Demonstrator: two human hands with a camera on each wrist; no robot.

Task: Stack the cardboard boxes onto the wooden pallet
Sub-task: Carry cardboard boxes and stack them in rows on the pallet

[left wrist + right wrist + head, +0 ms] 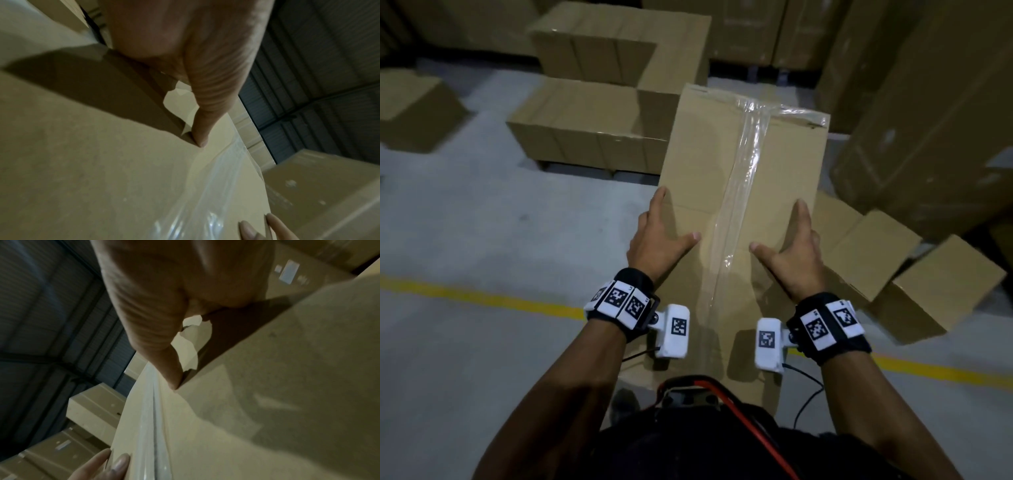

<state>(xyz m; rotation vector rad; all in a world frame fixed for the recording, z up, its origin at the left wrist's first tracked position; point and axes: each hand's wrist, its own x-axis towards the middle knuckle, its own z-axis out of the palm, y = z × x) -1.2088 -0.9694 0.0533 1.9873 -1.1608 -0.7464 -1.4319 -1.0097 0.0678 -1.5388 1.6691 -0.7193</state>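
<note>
Carried box: a long cardboard box [739,192], sealed with clear tape [743,171] down its top seam, is held out in front of the person, above the grey floor [465,240]
Left hand: the left hand [661,236] lies on the box's left edge, thumb spread flat across the top face, fingers reaching along and over the side; nothing is pinched
Right hand: the right hand [791,246] mirrors it on the right edge, thumb on top pointing toward the tape, fingers straight along the side
Wrist views: each thumb tip presses the cardboard beside the tape; the other hand's fingertips show at the bottom edge
Stacked boxes: rows of cardboard boxes [592,130] sit in two stepped layers ahead and left of the carried box; dark gaps show under the lower row, but whether that is the pallet I cannot tell
Loose boxes: two smaller boxes [914,284] lie on the floor to the right, near tall stacks [928,120]
Floor marking: a yellow line [482,298] crosses the floor beneath the forearms
</note>
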